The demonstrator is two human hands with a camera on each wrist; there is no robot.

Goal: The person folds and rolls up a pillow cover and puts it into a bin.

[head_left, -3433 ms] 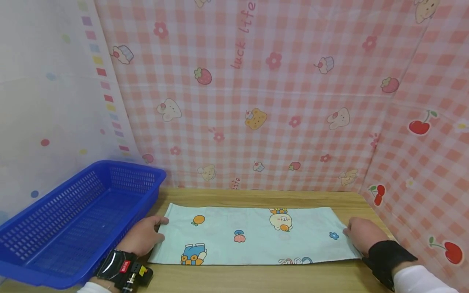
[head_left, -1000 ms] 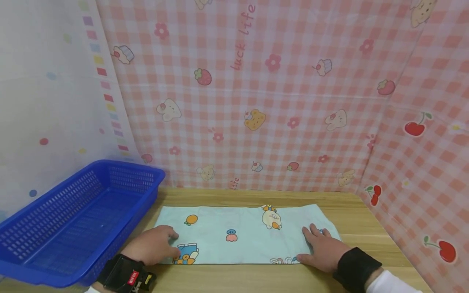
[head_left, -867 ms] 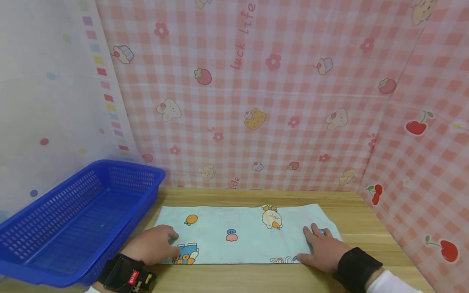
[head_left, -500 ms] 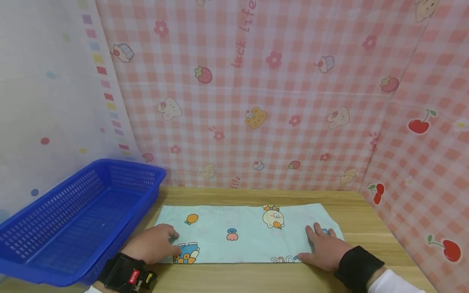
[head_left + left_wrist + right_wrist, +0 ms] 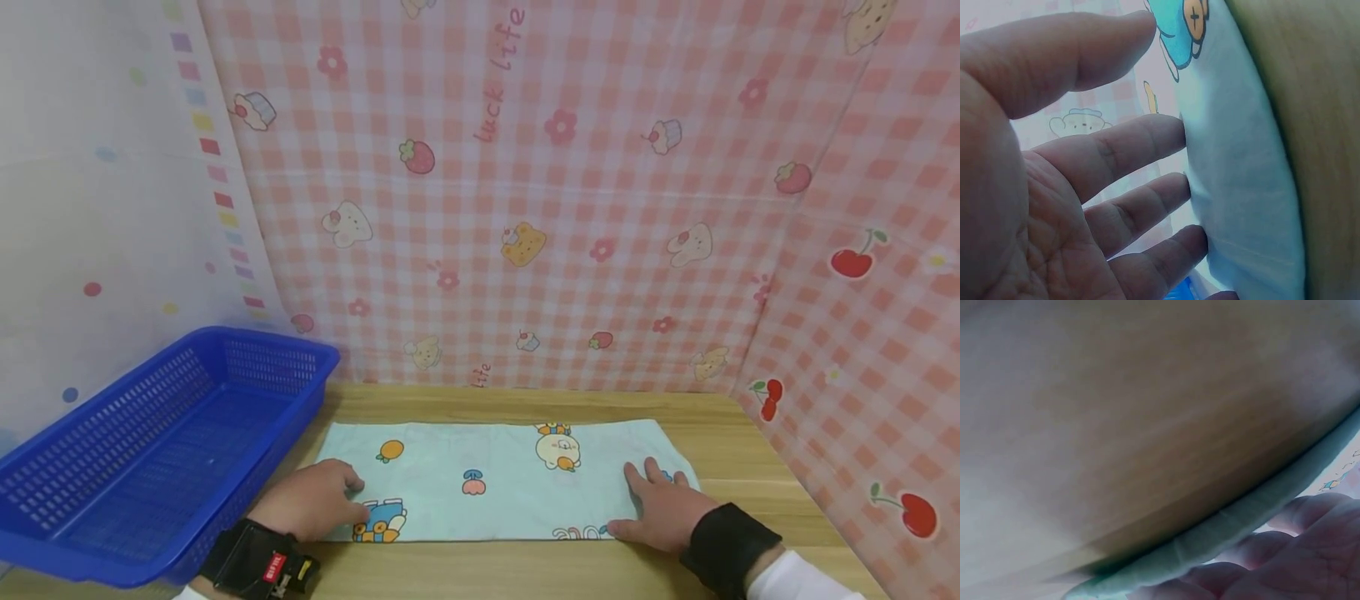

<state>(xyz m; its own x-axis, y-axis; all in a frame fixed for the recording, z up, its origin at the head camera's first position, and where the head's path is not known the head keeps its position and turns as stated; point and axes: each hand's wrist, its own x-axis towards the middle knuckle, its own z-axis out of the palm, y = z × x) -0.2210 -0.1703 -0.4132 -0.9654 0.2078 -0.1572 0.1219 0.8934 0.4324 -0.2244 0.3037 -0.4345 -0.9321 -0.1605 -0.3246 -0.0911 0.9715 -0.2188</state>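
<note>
A pale mint cloth (image 5: 517,492) with cartoon prints lies on the table as a long, flat folded strip. My left hand (image 5: 311,500) rests at its left end, thumb and fingers apart. In the left wrist view, the fingertips (image 5: 1169,134) of that hand touch the cloth's surface. On the right end, my right hand (image 5: 663,508) lies with its fingers spread over the fabric, partly covering a blue flower print. The right wrist view has the cloth's edge (image 5: 1210,547) close beside the fingers of that hand.
A blue plastic basket (image 5: 150,467) with perforated sides stands on the left, close to the left forearm. Behind the wooden table (image 5: 480,571) hangs a pink checked curtain (image 5: 465,208), with another patterned sheet (image 5: 862,350) along the right side.
Since the earliest frame, the cloth has shifted slightly left. Both hands have come off its end edges and moved inward onto its top. Over the last second the hands stay nearly still.
</note>
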